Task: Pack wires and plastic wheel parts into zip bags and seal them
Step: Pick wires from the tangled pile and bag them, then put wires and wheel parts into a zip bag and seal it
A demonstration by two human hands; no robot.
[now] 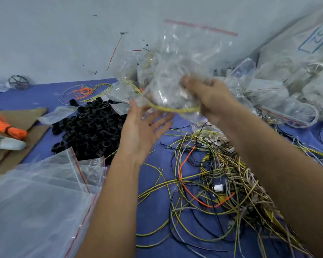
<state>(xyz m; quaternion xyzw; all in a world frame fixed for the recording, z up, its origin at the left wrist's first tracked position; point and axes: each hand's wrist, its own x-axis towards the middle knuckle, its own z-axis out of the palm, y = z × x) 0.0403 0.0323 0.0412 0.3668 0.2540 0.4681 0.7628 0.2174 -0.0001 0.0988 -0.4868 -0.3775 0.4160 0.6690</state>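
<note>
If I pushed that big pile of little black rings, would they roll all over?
Probably some would. The black rings look like short round loose pieces heaped on the blue cloth, so a push would likely scatter the heap, and any on edge could roll. They seem small and plastic, so likely light and stiff, not floppy like the wires.

Wheel parts (90, 127) lie left of the wires (222, 183).

- On the big clear bag (306, 58) lying at the far right there is a blue hand-drawn box (318, 37) with digits inside; turned sideways from here, they look like "952", and the frame edge cuts off anything beyond them.
- Nothing else carries writing I can make out from where I stand.
</note>
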